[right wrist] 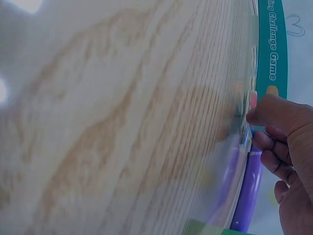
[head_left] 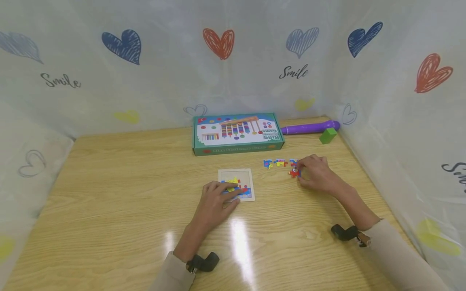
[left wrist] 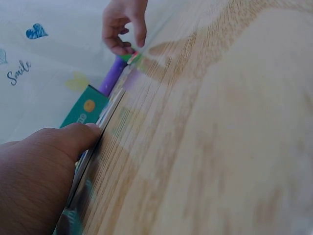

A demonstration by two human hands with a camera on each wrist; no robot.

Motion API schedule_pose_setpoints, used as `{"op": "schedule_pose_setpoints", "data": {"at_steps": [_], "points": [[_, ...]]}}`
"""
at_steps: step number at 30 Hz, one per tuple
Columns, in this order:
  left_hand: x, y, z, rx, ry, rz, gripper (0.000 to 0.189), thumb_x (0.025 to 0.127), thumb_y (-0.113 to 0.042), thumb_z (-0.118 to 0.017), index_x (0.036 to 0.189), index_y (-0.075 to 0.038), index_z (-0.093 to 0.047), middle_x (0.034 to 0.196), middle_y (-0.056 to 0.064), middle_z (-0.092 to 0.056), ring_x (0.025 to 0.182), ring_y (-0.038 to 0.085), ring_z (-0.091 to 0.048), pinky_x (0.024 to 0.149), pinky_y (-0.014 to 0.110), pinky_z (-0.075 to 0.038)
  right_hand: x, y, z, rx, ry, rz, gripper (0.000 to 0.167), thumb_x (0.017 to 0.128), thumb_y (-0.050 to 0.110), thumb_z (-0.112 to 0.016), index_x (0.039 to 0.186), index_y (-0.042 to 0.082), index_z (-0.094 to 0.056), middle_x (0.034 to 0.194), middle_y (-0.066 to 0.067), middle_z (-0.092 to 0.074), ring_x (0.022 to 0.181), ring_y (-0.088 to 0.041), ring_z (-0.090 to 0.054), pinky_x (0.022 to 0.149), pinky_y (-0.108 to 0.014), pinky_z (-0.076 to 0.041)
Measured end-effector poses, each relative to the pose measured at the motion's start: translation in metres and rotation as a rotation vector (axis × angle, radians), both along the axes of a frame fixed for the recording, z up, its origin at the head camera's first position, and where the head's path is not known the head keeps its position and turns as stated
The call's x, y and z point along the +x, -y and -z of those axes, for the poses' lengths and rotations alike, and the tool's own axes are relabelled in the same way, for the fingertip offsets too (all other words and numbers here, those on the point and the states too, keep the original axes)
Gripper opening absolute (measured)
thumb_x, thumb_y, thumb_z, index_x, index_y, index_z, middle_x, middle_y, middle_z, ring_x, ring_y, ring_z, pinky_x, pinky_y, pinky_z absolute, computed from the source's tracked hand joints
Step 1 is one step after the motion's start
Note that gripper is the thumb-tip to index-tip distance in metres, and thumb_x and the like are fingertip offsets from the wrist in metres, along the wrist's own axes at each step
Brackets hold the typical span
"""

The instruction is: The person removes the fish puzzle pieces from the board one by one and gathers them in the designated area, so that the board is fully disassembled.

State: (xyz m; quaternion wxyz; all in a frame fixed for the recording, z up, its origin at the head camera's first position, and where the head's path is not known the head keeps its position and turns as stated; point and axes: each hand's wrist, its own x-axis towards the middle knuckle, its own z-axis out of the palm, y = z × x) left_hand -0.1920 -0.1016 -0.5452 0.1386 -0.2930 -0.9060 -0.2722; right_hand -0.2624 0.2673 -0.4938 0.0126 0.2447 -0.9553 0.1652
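Observation:
A small square puzzle board (head_left: 236,170) with a pale frame lies on the table, partly filled with yellow, red and blue puzzle pieces. My left hand (head_left: 214,202) rests on its left and lower side, fingers stretched over the pieces and partly covering them. In the left wrist view its thumb (left wrist: 80,137) lies along the board's edge. To the right, my right hand (head_left: 316,173) pinches a red and blue puzzle piece (head_left: 294,173) close over the tabletop. Beyond that piece lie more loose pieces, one blue (head_left: 267,163) and one yellow and red (head_left: 280,163); another is half hidden by the fingers.
A green Ring Challenge Game box (head_left: 238,135) stands at the back of the table. A purple stick-like object (head_left: 307,128) lies beside it, with a green block (head_left: 328,136) in front. A white curtain (head_left: 164,81) printed with hearts encloses the back and sides.

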Motion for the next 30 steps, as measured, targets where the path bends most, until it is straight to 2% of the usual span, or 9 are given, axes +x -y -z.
{"op": "schedule_pose_setpoints", "data": {"at_steps": [20, 30], "points": [[-0.001, 0.001, 0.002, -0.008, 0.0, 0.006, 0.028, 0.096, -0.032, -0.066, 0.123, -0.027, -0.074, 0.125, -0.004, -0.067, 0.106, 0.021, -0.053, 0.098, 0.048, -0.036, -0.002, -0.006, 0.001, 0.036, 0.043, -0.008, 0.023, 0.077, 0.004, -0.071, 0.1, 0.003, -0.067, 0.098, -0.007, -0.068, 0.103, -0.033, -0.053, 0.083, -0.05, -0.029], [-0.002, 0.001, 0.001, 0.001, -0.006, 0.026, 0.028, 0.096, -0.031, -0.068, 0.123, -0.026, -0.074, 0.126, -0.002, -0.067, 0.106, 0.022, -0.053, 0.098, 0.048, -0.036, 0.003, 0.004, -0.004, 0.025, 0.005, -0.024, 0.024, 0.08, 0.006, -0.073, 0.102, 0.0, -0.067, 0.101, -0.01, -0.069, 0.104, -0.034, -0.052, 0.081, -0.05, -0.028]]}}
